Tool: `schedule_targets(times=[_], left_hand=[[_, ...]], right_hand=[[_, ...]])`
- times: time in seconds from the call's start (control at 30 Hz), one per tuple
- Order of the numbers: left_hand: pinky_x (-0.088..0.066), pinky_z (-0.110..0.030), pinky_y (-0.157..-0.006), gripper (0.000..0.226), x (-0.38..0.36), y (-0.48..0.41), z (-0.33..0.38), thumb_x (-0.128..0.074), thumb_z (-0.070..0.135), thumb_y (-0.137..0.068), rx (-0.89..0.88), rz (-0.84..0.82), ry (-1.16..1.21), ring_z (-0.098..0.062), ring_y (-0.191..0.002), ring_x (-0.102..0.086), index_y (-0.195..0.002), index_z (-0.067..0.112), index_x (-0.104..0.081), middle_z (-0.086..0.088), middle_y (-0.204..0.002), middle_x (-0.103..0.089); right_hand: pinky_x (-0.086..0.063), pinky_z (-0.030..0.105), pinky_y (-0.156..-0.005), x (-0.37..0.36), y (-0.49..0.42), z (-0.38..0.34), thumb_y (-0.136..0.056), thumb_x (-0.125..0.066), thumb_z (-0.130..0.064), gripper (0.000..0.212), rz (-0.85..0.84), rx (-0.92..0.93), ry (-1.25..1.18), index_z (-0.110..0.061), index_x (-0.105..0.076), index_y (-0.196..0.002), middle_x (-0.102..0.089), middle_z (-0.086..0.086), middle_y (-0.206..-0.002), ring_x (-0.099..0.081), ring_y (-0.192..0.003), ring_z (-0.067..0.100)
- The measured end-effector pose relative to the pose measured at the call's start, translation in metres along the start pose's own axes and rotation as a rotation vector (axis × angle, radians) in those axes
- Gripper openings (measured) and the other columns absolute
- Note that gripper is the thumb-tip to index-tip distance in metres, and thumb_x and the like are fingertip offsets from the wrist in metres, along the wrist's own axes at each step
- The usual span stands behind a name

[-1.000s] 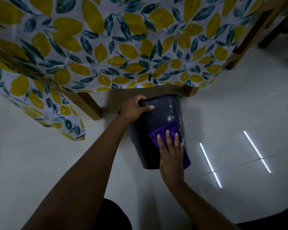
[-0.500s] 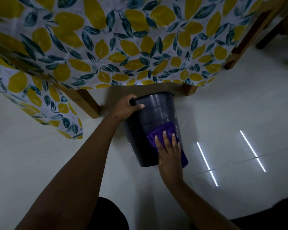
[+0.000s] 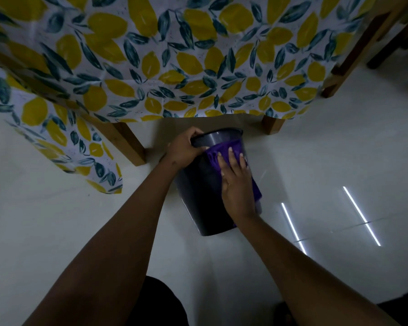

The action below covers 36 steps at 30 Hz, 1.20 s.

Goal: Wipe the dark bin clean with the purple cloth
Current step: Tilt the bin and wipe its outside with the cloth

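Observation:
The dark bin (image 3: 200,198) stands on the pale floor just in front of the table, tilted with its rim toward the table. My left hand (image 3: 185,149) grips the bin's rim on the left side. The purple cloth (image 3: 222,149) lies flat against the bin's outer wall, reaching up to the rim. My right hand (image 3: 237,184) presses on the cloth with fingers spread, covering its middle; the cloth's lower edge shows to the right of my wrist.
A table draped in a lemon-print tablecloth (image 3: 174,55) overhangs right behind the bin. Wooden table legs (image 3: 130,144) stand left and right (image 3: 272,124) of it. A further wooden leg (image 3: 353,55) rises at upper right. The glossy floor (image 3: 339,161) reflects light strips.
My right hand has slid the purple cloth up the bin's wall from the lower part to the rim. My left hand keeps its grip on the rim.

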<state>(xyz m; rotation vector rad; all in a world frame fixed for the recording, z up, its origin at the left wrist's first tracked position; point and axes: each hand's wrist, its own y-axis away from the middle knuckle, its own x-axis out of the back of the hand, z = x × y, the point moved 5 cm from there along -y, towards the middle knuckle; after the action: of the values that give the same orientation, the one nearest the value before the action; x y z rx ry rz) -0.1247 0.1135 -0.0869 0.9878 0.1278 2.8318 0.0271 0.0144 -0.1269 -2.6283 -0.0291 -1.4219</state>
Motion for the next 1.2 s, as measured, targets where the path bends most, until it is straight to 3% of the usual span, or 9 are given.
schedule_targets(times=[0.17, 0.27, 0.43, 0.57, 0.7, 0.83, 0.97, 1.2], left_hand=[[-0.048, -0.03, -0.086, 0.043, 0.007, 0.003, -0.009, -0.081, 0.02, -0.073, 0.063, 0.008, 0.047, -0.014, -0.095, -0.058, -0.11, 0.011, -0.061, 0.0, -0.102, -0.062], [-0.047, -0.03, -0.085, 0.04, 0.007, 0.003, -0.007, -0.081, 0.023, -0.074, 0.06, -0.023, 0.042, -0.015, -0.097, -0.059, -0.107, 0.017, -0.059, 0.001, -0.102, -0.062], [-0.047, -0.029, -0.081, 0.036, 0.01, 0.007, -0.009, -0.08, 0.018, -0.075, 0.078, -0.028, 0.1, -0.014, -0.094, -0.057, -0.101, 0.019, -0.057, -0.001, -0.101, -0.061], [-0.04, -0.021, -0.077, 0.045, 0.006, 0.01, 0.002, -0.08, 0.02, -0.075, 0.063, -0.078, 0.039, -0.012, -0.098, -0.055, -0.114, 0.011, -0.059, 0.001, -0.106, -0.06], [-0.039, -0.024, -0.079, 0.047, 0.001, 0.007, 0.012, -0.078, 0.028, -0.076, 0.07, -0.153, -0.106, -0.015, -0.099, -0.055, -0.115, 0.012, -0.057, 0.001, -0.108, -0.058], [-0.052, -0.036, -0.088, 0.056, -0.014, 0.006, 0.027, -0.081, 0.047, -0.066, 0.06, -0.181, -0.215, -0.016, -0.1, -0.062, -0.112, 0.021, -0.063, 0.003, -0.11, -0.066], [-0.054, -0.041, -0.09, 0.04, -0.017, 0.006, 0.025, -0.084, 0.041, -0.065, 0.063, -0.179, -0.138, -0.019, -0.096, -0.066, -0.097, 0.024, -0.067, 0.0, -0.101, -0.071], [-0.056, -0.045, -0.086, 0.033, -0.001, 0.014, 0.009, -0.082, 0.04, -0.068, 0.112, -0.098, -0.037, -0.022, -0.091, -0.068, -0.091, 0.022, -0.067, -0.003, -0.093, -0.073]], right_hand=[[-0.026, 0.057, -0.111, -0.02, 0.092, 0.012, -0.078, -0.068, -0.009, 0.094, -0.033, 0.03, 0.098, -0.033, -0.014, -0.152, -0.011, -0.001, -0.161, -0.007, -0.147, 0.03], [-0.025, 0.057, -0.11, -0.026, 0.102, 0.013, -0.075, -0.072, -0.008, 0.099, -0.034, 0.028, 0.111, -0.032, -0.016, -0.152, -0.014, 0.0, -0.161, -0.008, -0.146, 0.031], [-0.029, 0.059, -0.11, -0.009, 0.037, 0.008, -0.088, -0.056, -0.01, 0.076, -0.027, -0.052, -0.006, -0.03, -0.017, -0.151, -0.015, 0.002, -0.16, -0.008, -0.147, 0.032], [-0.033, 0.057, -0.108, 0.002, 0.005, 0.012, -0.095, -0.04, -0.014, 0.062, -0.003, -0.098, -0.035, -0.029, -0.018, -0.151, -0.015, 0.003, -0.16, -0.009, -0.146, 0.033], [-0.029, 0.061, -0.11, -0.005, 0.042, 0.014, -0.089, -0.053, -0.012, 0.078, -0.006, -0.043, 0.023, -0.034, -0.011, -0.151, -0.008, -0.001, -0.162, 0.001, -0.147, 0.027], [-0.014, 0.057, -0.113, -0.023, 0.083, 0.001, -0.083, -0.063, -0.013, 0.089, -0.017, 0.063, 0.086, -0.038, -0.01, -0.15, -0.003, -0.004, -0.161, 0.001, -0.147, 0.028], [-0.01, 0.053, -0.112, -0.027, 0.086, -0.006, -0.081, -0.068, -0.013, 0.094, 0.013, 0.02, 0.074, -0.037, -0.009, -0.15, -0.006, -0.004, -0.161, 0.0, -0.147, 0.027], [-0.019, 0.055, -0.116, -0.005, 0.026, -0.009, -0.093, -0.045, -0.012, 0.067, 0.04, -0.048, -0.049, -0.034, -0.018, -0.15, -0.013, -0.001, -0.161, -0.004, -0.148, 0.028]])
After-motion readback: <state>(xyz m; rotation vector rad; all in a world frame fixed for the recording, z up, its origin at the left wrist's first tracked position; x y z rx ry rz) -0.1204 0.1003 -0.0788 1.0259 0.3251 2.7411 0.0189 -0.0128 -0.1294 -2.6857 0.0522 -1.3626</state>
